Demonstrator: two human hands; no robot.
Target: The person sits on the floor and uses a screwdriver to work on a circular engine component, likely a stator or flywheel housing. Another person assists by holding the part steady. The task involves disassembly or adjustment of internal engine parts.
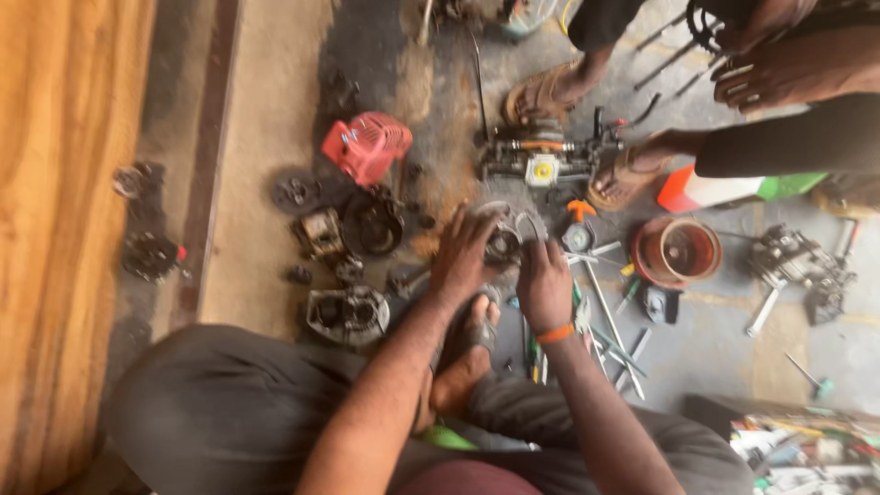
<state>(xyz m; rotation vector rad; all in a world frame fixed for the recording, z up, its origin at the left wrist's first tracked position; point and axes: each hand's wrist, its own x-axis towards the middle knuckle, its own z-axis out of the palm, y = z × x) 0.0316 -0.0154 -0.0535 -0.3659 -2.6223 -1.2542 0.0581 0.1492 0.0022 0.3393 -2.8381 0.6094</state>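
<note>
The left hand [465, 252] and the right hand [543, 280] both grip a round metal engine part [503, 240] low over the floor [715, 348], near a red engine cover [367, 145].

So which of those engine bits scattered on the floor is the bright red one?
The red engine cover, lying on the floor up and left of the person's left hand. The other parts near it, like the round housing, are dull grey or black metal.
</note>
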